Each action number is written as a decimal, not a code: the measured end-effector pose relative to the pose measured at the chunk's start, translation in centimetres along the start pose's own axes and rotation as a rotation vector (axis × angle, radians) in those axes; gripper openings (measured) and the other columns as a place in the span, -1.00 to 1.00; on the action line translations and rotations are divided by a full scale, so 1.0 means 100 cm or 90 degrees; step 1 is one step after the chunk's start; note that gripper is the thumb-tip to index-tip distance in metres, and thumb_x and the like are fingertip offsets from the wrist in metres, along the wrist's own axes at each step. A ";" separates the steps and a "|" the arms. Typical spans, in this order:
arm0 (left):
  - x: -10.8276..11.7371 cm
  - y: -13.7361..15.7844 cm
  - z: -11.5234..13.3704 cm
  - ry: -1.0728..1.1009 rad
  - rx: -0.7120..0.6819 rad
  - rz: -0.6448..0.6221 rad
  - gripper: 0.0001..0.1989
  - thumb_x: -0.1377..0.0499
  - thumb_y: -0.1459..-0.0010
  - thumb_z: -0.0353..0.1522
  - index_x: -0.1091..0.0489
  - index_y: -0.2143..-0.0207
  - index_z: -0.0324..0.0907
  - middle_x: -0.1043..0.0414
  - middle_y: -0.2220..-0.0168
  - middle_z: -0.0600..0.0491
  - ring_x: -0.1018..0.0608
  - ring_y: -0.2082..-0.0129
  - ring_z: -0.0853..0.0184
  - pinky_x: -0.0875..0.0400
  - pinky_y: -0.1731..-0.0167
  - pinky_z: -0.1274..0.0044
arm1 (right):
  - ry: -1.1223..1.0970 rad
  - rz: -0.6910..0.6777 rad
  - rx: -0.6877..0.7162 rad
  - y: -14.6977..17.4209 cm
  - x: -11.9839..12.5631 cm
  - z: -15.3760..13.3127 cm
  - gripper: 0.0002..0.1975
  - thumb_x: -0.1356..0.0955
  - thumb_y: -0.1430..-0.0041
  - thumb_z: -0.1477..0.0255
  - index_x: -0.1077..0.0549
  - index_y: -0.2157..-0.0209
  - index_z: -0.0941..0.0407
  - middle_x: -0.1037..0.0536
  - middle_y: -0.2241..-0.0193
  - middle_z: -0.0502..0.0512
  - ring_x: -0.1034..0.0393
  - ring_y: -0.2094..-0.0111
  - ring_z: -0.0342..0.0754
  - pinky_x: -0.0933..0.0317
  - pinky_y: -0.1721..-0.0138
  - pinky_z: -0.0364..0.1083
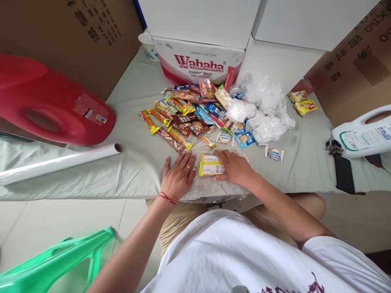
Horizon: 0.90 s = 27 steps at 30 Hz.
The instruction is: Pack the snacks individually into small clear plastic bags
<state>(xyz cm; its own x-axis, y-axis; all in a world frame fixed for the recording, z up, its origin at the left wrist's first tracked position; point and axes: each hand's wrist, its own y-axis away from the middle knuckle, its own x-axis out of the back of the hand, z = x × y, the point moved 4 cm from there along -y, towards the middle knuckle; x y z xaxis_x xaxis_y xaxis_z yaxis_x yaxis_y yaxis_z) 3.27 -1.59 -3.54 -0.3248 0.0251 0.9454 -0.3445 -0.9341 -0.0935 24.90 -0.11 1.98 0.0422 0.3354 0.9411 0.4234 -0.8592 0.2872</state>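
Note:
A yellow snack packet (210, 165) with a white printed label lies on a clear plastic sheet (229, 186) at the near table edge. My right hand (235, 167) grips the packet's right side, thumb toward me and fingers on the far side. To the left, my left hand (179, 175) rests flat with fingers stretched out, its edge against the plastic sheet. Just beyond its fingertips is a brown wafer packet (171, 139). Farther back spreads a pile of wrapped snacks (195, 112), some yellow and orange, others blue or brown.
Crumpled clear plastic bundles (269, 118) sit right of the pile, near a small white packet (274, 154). A Wahaha carton (201, 61) stands behind. Left are a red jug (61, 106) and a white roll (61, 162); right, a white bottle (366, 132) and two yellow packets (305, 106).

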 end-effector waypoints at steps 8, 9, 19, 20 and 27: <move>0.001 0.000 0.000 0.004 0.004 -0.006 -0.45 0.13 -0.48 -0.18 -0.19 -0.43 -0.02 -0.18 -0.44 -0.08 -0.26 -0.44 0.04 0.14 -0.41 -0.11 | 0.015 0.008 0.058 -0.003 0.007 -0.003 -0.21 -0.51 -0.20 0.20 -0.26 -0.34 0.20 -0.47 -0.09 0.34 -0.31 -0.10 0.28 -0.24 -0.07 0.15; 0.001 0.000 0.000 0.006 0.004 -0.009 -0.45 0.13 -0.48 -0.18 -0.18 -0.43 -0.02 -0.18 -0.44 -0.08 -0.25 -0.45 0.04 0.14 -0.41 -0.11 | 0.010 0.011 0.063 -0.002 0.009 -0.002 -0.20 -0.51 -0.20 0.19 -0.25 -0.35 0.19 -0.46 -0.10 0.34 -0.30 -0.10 0.28 -0.23 -0.08 0.15; 0.002 0.001 -0.005 0.035 0.017 0.000 -0.44 0.17 -0.48 -0.18 -0.19 -0.43 -0.06 -0.16 -0.46 -0.11 -0.26 -0.44 0.05 0.12 -0.42 -0.06 | -0.062 0.018 0.086 -0.003 0.002 0.009 -0.10 -0.52 -0.20 0.13 -0.16 -0.43 0.11 -0.28 -0.33 0.38 -0.23 -0.25 0.32 -0.20 -0.20 0.23; 0.004 0.002 -0.007 0.048 0.019 0.008 -0.44 0.17 -0.48 -0.18 -0.20 -0.42 -0.07 -0.15 -0.46 -0.12 -0.27 -0.44 0.05 0.08 -0.42 -0.04 | -0.094 0.050 0.100 0.003 0.002 0.013 -0.11 -0.50 -0.22 0.10 -0.14 -0.43 0.10 -0.22 -0.37 0.37 -0.19 -0.30 0.31 -0.19 -0.24 0.23; 0.034 0.031 -0.014 0.124 -0.066 0.196 -0.42 -0.05 -0.41 -0.19 -0.12 -0.42 -0.05 -0.22 -0.43 -0.16 -0.22 -0.46 0.03 -0.19 -0.39 0.10 | -0.139 0.155 0.110 0.091 -0.028 0.035 -0.26 -0.43 -0.25 0.01 -0.29 -0.37 -0.05 -0.40 -0.26 0.32 -0.27 -0.26 0.31 -0.23 -0.25 0.35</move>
<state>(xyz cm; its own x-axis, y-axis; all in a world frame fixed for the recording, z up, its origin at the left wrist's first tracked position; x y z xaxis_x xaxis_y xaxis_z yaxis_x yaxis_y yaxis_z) -0.16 -3.95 -1.02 -0.5851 -0.1738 0.7921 -0.2893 -0.8678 -0.4041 31.80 -7.49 1.36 0.3443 0.2189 0.9130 0.5226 -0.8525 0.0073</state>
